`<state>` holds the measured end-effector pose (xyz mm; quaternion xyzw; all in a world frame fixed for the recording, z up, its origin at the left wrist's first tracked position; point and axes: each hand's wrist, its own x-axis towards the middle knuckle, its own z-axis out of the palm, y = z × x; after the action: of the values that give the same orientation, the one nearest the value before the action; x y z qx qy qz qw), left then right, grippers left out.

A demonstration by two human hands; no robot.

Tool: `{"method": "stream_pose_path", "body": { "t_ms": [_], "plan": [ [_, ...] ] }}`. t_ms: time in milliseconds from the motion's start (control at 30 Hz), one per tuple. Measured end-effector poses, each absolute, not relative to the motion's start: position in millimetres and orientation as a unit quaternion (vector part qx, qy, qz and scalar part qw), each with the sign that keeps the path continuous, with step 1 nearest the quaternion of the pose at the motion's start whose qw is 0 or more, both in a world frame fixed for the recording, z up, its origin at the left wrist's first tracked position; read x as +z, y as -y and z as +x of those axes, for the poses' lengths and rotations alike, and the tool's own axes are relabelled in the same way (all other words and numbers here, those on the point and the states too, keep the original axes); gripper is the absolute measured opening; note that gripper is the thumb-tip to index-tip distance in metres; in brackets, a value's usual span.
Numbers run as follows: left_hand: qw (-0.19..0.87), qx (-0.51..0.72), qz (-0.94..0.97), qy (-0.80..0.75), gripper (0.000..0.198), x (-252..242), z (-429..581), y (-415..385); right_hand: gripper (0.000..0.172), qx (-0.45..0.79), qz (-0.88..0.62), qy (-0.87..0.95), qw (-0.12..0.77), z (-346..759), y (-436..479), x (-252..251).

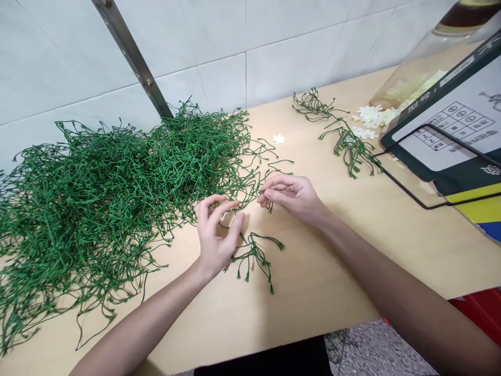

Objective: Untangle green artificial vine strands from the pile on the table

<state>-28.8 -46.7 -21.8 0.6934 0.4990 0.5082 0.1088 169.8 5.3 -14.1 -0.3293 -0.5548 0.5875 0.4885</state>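
Observation:
Over the middle of the table, my left hand [218,237] is held with thumb and fingers apart, gripping nothing that I can see. Just below its thumb lies a small branched green plastic stem [256,253] with knobbed tips. My right hand [295,197] is closed in a pinch on a thin green plastic stem [270,207], mostly hidden by the fingers. A large tangled heap of similar green stems [117,183] spreads to the left, its loose strands reaching close to both hands.
A longer branched green sprig [344,136] lies at the back right. Near it are white flower pieces [370,116], a single white flower [278,139], a clear bottle [415,65] and a printed box [450,125] with a black wire frame [407,192]. Behind stands a tiled wall [293,47] with a metal post [135,60].

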Motion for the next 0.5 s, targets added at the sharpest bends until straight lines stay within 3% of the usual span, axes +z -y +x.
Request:
{"method": "stream_pose_path", "body": {
  "t_ms": [200,400,500],
  "plan": [
    [0.089,0.512,0.753,-0.403,0.025,-23,-28,43,0.023,0.651,-0.266,0.578,0.414,155,4,-16],
    [0.138,0.545,0.749,-0.351,0.021,-22,-29,49,0.022,0.577,-0.281,0.608,0.468,151,4,-19],
    [0.135,0.552,0.754,-0.328,0.024,-21,-26,52,0.034,0.546,-0.303,0.617,0.478,158,1,-16]
  ]
}}
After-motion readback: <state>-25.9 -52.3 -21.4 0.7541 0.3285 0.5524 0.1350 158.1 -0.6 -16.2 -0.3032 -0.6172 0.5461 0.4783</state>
